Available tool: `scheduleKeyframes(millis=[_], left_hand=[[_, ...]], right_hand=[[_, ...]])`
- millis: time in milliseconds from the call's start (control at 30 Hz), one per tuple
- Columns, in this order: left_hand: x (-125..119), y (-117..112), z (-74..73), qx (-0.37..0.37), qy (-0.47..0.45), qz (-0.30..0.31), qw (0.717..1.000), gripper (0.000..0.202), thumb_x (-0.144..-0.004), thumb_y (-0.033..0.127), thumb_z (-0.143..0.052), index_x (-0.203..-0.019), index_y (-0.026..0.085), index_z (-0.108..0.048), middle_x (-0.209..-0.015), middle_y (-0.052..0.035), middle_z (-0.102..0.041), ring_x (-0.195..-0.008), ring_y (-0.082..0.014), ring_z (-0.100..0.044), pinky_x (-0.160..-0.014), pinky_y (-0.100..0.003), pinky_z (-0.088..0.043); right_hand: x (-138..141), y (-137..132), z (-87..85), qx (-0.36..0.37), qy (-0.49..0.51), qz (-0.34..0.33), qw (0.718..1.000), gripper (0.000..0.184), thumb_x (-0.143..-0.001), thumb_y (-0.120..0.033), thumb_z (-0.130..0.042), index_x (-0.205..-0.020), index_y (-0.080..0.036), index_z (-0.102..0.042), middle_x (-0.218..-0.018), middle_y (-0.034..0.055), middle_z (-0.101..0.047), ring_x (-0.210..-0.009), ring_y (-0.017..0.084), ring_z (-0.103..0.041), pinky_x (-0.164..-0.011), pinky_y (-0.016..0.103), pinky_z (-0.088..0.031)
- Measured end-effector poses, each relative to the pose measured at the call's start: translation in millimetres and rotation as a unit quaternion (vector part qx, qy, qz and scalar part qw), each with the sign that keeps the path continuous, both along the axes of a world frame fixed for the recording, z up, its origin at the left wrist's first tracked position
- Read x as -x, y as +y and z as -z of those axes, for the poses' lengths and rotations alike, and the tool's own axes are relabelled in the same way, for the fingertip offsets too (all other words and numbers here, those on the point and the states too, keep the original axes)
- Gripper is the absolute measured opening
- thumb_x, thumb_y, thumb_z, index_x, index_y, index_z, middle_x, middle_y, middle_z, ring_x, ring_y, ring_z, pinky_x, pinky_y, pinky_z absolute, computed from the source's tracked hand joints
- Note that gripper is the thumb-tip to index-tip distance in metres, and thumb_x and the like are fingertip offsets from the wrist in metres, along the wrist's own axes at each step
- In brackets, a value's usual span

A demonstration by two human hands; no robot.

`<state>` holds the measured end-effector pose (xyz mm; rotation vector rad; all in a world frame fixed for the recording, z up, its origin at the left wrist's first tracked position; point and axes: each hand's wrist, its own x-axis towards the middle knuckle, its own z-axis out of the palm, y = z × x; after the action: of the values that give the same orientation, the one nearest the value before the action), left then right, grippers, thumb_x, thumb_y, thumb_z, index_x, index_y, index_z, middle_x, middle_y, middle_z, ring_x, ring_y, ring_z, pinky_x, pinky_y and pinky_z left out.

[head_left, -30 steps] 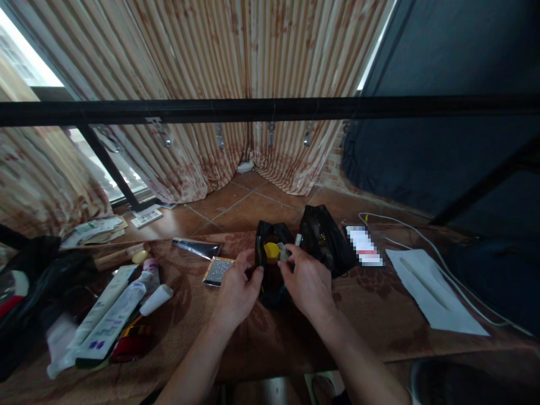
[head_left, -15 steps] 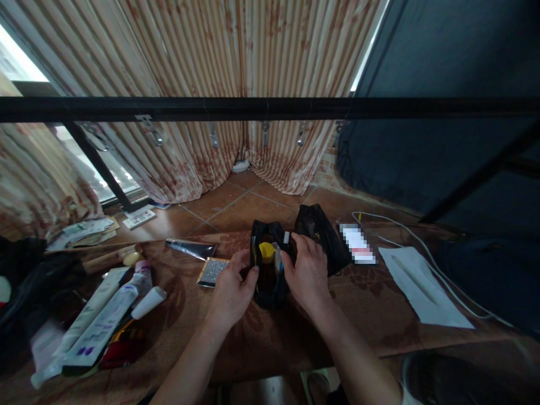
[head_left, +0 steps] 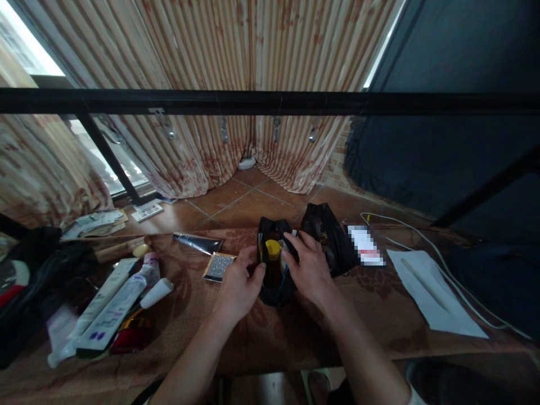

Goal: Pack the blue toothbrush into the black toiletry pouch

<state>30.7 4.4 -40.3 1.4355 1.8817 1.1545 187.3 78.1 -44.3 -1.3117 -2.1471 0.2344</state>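
**Both hands on the open pouch, mid-counter**

Far left: a slumped black soft bag (head_left: 29,275) at the edge of the counter (head_left: 379,320), which is covered in a brown patterned cloth. Just beside the bag is a heap of long white tubes and cartons (head_left: 107,306), with a flat red glossy case (head_left: 131,340) lying partly under it. Further back lies a silver crimped tube (head_left: 197,243). Near it is a square glitter-faced compact (head_left: 218,266), close to the left hand.

Centre: the left hand (head_left: 239,288) has its grip closed, thumb and fingers pinching the left rim of the small black fabric pouch (head_left: 274,284). The pouch stands upright on the counter with its mouth open. A yellow-capped bottle (head_left: 273,248) stands inside it, cap showing at the opening. The right hand (head_left: 311,271) has its grip folded over the pouch's right rim, fingers curled at the opening beside the cap.

Right: a second black mesh pouch (head_left: 331,236) sits touching the first, behind the right hand. Beyond it are a small white card (head_left: 365,245), a white paper sheet (head_left: 432,295) lying flat, and a thin white cable (head_left: 426,244) trailing along the far edge.
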Motion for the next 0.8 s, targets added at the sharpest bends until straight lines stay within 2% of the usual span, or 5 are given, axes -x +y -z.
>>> scheduleKeyframes(millis=[167,300,433,567,800], left_hand=[[-0.9,-0.9,-1.3,-0.009,-0.021,0.008,1.0,0.038,-0.087,0.027,-0.054,-0.122,0.015,-0.056,-0.068,0.0008,-0.065,-0.056,-0.0152,-0.058,-0.061,-0.027,-0.044],[-0.4,-1.6,-1.1,-0.005,-0.031,0.009,0.999,0.039,-0.086,0.027,-0.056,-0.123,0.017,-0.056,-0.075,-0.0011,-0.068,-0.059,-0.0154,-0.06,-0.059,-0.026,-0.044],[0.8,-1.2,1.9,-0.002,-0.018,-0.002,1.0,0.039,-0.086,0.028,-0.056,-0.123,0.017,-0.057,-0.072,-0.0009,-0.068,-0.057,-0.015,-0.059,-0.057,-0.026,-0.043],[1.5,0.0,4.4,-0.005,-0.009,0.0,1.0,0.04,-0.086,0.029,-0.056,-0.124,0.017,-0.057,-0.079,-0.0031,-0.069,-0.061,-0.0155,-0.061,-0.06,-0.027,-0.046],[1.7,-1.1,0.7,0.001,-0.002,0.001,1.0,0.039,-0.086,0.029,-0.056,-0.123,0.016,-0.057,-0.073,-0.0018,-0.067,-0.057,-0.015,-0.058,-0.057,-0.026,-0.044]], right_hand=[[0.0,4.1,0.6,0.023,-0.03,-0.011,0.999,0.041,-0.091,-0.032,-0.052,-0.129,-0.018,-0.061,-0.129,0.016,-0.056,-0.115,0.031,-0.055,-0.094,0.048,-0.048],[1.5,4.5,0.3,0.032,-0.023,-0.004,0.999,0.044,-0.09,-0.033,-0.053,-0.128,-0.013,-0.06,-0.128,0.0179,-0.056,-0.115,0.032,-0.054,-0.096,0.047,-0.047],[3.0,3.5,-1.2,0.011,0.028,0.002,1.0,0.041,-0.089,-0.031,-0.053,-0.124,-0.012,-0.063,-0.121,0.017,-0.06,-0.113,0.03,-0.055,-0.098,0.045,-0.046],[2.6,2.5,-4.4,-0.004,0.107,-0.007,0.994,0.031,-0.089,-0.029,-0.053,-0.112,-0.017,-0.07,-0.114,0.013,-0.065,-0.109,0.027,-0.057,-0.095,0.043,-0.047],[2.7,2.7,-4.5,-0.002,0.202,-0.039,0.979,0.025,-0.088,-0.02,-0.05,-0.095,-0.021,-0.074,-0.103,0.0077,-0.069,-0.097,0.021,-0.063,-0.089,0.037,-0.049]])
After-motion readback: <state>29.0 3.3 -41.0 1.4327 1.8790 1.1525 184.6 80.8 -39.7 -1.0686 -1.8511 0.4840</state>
